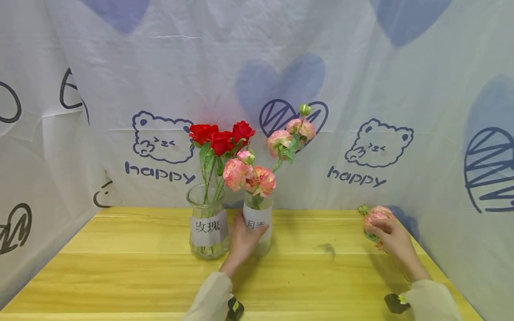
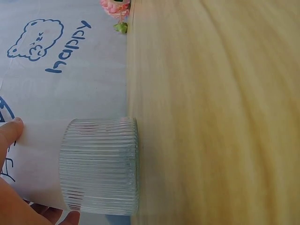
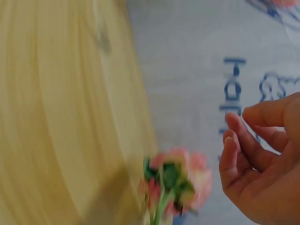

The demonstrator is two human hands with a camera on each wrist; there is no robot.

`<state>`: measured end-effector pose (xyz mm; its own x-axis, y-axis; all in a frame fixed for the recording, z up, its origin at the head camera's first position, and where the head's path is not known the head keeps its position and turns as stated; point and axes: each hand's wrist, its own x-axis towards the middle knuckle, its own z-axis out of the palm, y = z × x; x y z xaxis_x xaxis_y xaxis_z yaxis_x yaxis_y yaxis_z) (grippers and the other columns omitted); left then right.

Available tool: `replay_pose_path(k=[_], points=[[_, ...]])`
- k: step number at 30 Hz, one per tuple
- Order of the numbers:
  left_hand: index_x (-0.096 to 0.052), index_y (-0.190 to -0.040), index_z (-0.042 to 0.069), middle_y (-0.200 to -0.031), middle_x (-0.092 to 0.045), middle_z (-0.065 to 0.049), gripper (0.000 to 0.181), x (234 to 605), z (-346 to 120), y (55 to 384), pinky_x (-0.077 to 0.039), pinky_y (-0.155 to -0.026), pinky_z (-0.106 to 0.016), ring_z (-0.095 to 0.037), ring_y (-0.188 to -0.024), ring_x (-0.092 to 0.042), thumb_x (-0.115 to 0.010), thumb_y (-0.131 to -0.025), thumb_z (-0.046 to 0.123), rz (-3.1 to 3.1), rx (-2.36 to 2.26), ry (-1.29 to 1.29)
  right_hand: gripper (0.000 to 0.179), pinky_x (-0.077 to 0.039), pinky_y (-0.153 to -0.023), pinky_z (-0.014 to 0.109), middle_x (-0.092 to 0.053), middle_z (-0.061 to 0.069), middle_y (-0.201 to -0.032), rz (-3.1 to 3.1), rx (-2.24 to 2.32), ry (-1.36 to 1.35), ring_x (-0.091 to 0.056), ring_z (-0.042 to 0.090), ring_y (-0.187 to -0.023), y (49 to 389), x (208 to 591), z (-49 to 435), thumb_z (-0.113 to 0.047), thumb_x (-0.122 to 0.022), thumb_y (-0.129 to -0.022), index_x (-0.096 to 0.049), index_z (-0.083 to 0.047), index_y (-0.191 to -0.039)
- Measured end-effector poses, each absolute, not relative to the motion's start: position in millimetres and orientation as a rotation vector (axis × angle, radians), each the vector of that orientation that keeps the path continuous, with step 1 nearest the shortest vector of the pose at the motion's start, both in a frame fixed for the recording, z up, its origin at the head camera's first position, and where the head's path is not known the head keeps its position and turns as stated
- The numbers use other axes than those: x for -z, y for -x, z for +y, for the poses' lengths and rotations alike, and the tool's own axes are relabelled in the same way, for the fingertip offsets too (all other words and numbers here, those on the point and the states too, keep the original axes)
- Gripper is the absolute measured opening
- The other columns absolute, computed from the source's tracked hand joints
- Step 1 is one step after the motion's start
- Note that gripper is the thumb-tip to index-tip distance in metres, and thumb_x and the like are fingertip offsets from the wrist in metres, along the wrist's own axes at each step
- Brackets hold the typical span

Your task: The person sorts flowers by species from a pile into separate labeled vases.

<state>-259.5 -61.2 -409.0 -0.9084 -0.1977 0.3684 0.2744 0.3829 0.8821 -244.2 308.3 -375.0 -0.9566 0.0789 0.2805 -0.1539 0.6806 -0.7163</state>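
My left hand (image 1: 242,238) grips a ribbed glass vase (image 2: 98,166) around its white paper label, thumb across the front and fingers behind. Two pink flower stems (image 1: 263,180) with buds stand in this vase. Just left of it is a second glass vase (image 1: 208,252), also labelled, holding red roses (image 1: 222,142). On the right, my right hand (image 1: 397,245) hovers by a loose pink flower (image 1: 381,215) at the table's back right. In the right wrist view its fingers (image 3: 229,154) are loosely bent, apart from the flower (image 3: 199,180), with nothing between them.
The yellow wooden table (image 1: 152,285) runs back to a hanging white cloth (image 1: 225,49) printed with hearts, bears and writing. More of this cloth closes off the left and right sides. A small dark mark (image 1: 328,249) shows on the tabletop.
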Motion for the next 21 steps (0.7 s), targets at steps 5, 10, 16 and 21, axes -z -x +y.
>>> replay_pose_path(k=[5, 10, 16, 21], points=[[-0.042, -0.132, -0.009, -0.116, -0.054, -0.025, 0.073, 407.4, -60.9, 260.1, -0.046, -0.092, -0.054, -0.039, -0.104, -0.054, -0.08, -0.077, 0.02, -2.23, 1.548, 0.063, 0.036, -0.054, -0.063, 0.027, -0.063, 0.029, -0.108, -2.634, -1.179, 0.001, -0.056, 0.004, -0.08, 244.2, 382.4, 335.9, -0.014, -0.057, -0.097, -0.055, 0.016, -0.117], [-0.042, -0.131, -0.009, -0.117, -0.054, -0.025, 0.073, 407.2, -60.7, 261.9, -0.045, -0.093, -0.054, -0.039, -0.106, -0.053, -0.08, -0.077, 0.021, -2.237, 1.538, 0.047, 0.038, -0.053, -0.064, 0.025, -0.062, 0.029, -0.108, -2.678, -1.194, 0.003, -0.053, 0.001, -0.08, 245.2, 392.6, 358.5, -0.013, -0.053, -0.099, -0.051, 0.019, -0.12], [-0.043, -0.13, -0.01, -0.116, -0.055, -0.026, 0.072, 408.0, -60.9, 263.7, -0.045, -0.093, -0.054, -0.04, -0.105, -0.055, -0.081, -0.076, 0.019, -2.235, 1.504, 0.049, 0.037, -0.055, -0.062, 0.027, -0.06, 0.036, -0.107, -2.792, -1.127, 0.0, -0.064, 0.023, -0.082, 244.8, 403.9, 379.2, -0.008, -0.055, -0.097, -0.051, 0.022, -0.117], [-0.043, -0.131, -0.01, -0.117, -0.055, -0.025, 0.072, 406.6, -61.0, 263.9, -0.046, -0.093, -0.054, -0.04, -0.106, -0.055, -0.081, -0.076, 0.019, -2.24, 1.509, 0.047, 0.04, -0.057, -0.064, 0.031, -0.062, 0.035, -0.104, -2.888, -1.172, -0.002, -0.065, 0.032, -0.084, 245.1, 408.6, 389.6, -0.012, -0.057, -0.096, -0.051, 0.023, -0.116]])
